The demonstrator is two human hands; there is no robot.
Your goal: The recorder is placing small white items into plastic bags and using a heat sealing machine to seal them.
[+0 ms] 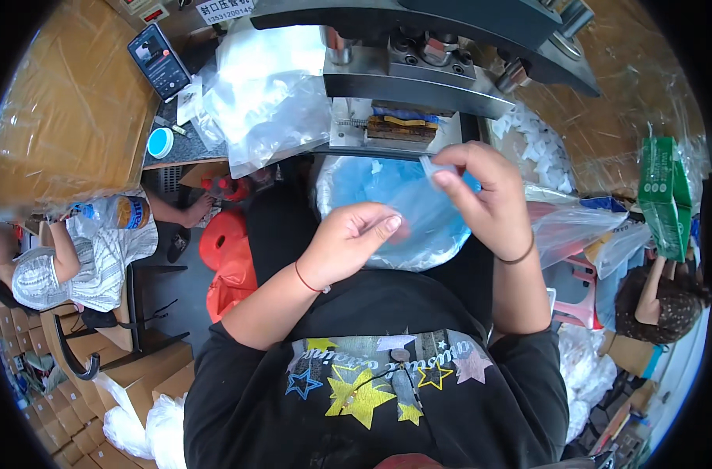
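Observation:
My right hand (489, 191) pinches the folded upper end of a thin clear plastic film piece (428, 166) between thumb and fingers. The film looks see-through and slightly blurred; whether it is a bag or a sleeve I cannot tell. My left hand (354, 238) is closed, thumb pressed on the fingers, at the film's lower left end. Both hands are above a round container with a pale blue plastic lining (426, 256) between my legs. Just beyond them stands a metal press machine (418, 92) with a brownish block (403, 129) under its head.
Clear plastic bags (274, 117) lie on the bench left of the press, near a propped phone (159, 62) and a small blue-topped tub (160, 142). White scraps (536, 144) are heaped at right. A red stool (223, 238) stands at left. Other people sit on both sides.

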